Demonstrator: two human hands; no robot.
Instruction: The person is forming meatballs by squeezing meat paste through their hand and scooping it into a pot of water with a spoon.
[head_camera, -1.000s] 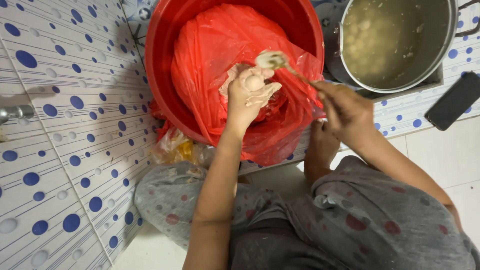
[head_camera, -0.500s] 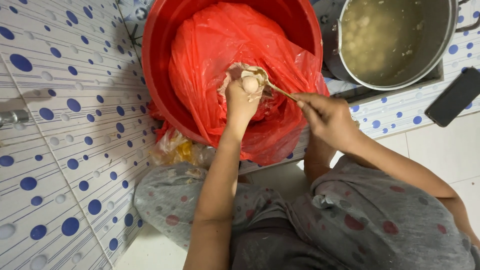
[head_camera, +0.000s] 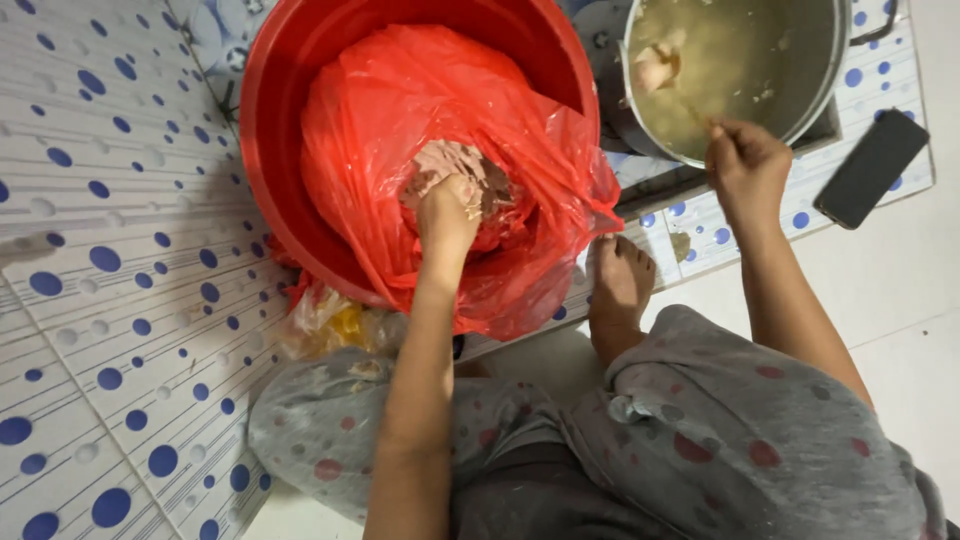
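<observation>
My left hand (head_camera: 447, 215) is pushed into a pinkish-brown minced paste (head_camera: 452, 165) inside a red plastic bag (head_camera: 400, 110) that lines a big red basin (head_camera: 290, 130). Its fingers are closed in the paste. My right hand (head_camera: 745, 165) grips a thin spoon (head_camera: 690, 105) over a steel pot (head_camera: 835, 70) of cloudy broth. The spoon's tip carries a pale lump (head_camera: 655, 65) at the broth's surface. My bare foot (head_camera: 618, 290) rests on the floor between basin and pot.
A dark phone (head_camera: 872, 168) lies on the tiles right of the pot. A crumpled yellowish plastic bag (head_camera: 330, 325) sits under the basin's near edge. White tiles with blue dots (head_camera: 110, 260) cover the left. My knees in grey spotted trousers (head_camera: 720, 440) fill the foreground.
My right hand has carried the spoon with a lump of paste from the red bag to the pot. My left hand has dropped back into the paste.
</observation>
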